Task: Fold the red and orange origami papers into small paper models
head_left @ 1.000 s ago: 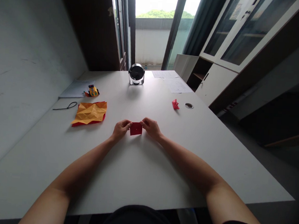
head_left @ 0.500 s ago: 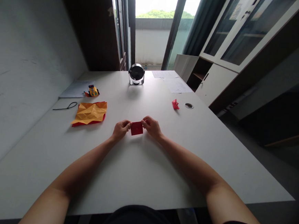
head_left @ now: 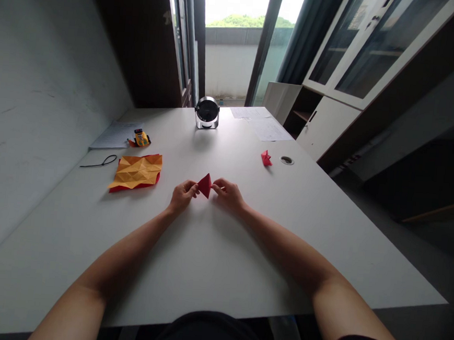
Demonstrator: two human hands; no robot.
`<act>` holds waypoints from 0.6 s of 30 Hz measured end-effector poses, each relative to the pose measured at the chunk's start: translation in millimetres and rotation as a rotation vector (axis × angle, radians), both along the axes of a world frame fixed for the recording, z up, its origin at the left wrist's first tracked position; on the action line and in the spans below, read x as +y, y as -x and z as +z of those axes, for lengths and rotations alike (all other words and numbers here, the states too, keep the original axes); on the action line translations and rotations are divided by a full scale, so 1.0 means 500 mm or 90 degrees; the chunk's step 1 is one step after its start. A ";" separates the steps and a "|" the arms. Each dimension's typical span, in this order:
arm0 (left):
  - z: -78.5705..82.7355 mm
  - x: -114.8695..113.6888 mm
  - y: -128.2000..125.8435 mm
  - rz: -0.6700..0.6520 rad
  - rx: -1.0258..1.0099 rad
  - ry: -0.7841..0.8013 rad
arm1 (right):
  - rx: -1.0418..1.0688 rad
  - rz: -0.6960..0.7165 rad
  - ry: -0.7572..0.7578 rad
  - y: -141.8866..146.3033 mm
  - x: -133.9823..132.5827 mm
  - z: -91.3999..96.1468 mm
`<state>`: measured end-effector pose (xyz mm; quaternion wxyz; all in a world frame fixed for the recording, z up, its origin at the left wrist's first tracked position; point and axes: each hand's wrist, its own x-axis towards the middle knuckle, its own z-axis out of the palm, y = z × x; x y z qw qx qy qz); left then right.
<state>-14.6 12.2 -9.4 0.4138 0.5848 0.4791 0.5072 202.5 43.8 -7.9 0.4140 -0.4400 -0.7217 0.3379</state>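
Observation:
Over the middle of the white table (head_left: 219, 264) a small folded red paper (head_left: 205, 185) is held between my two hands, standing on a corner like a diamond. My left hand (head_left: 183, 195) is closed, pinching the paper's left corner between thumb and fingers. At the opposite corner, my right hand (head_left: 227, 193) is closed too, its thumb and fingertip on the paper's right point. Further right lies a small folded pink-red paper piece (head_left: 266, 158). To the left, a creased orange sheet (head_left: 138, 170) lies on top of a red sheet (head_left: 158, 180).
A black cable tie loop (head_left: 101, 162) lies left of the sheets, with a yellow toy (head_left: 140, 138) behind it. A round black fan-like device (head_left: 207, 113) stands at the back. Printed papers (head_left: 267, 128) and a cable hole (head_left: 287, 160) are at the right.
The red paper has turned from a flat rectangle facing me to a diamond shape, and sits slightly higher. My right hand has shifted a little lower and left along it.

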 end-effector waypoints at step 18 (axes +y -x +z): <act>0.001 -0.003 -0.003 -0.061 0.041 -0.013 | 0.037 0.114 0.023 0.002 -0.004 0.006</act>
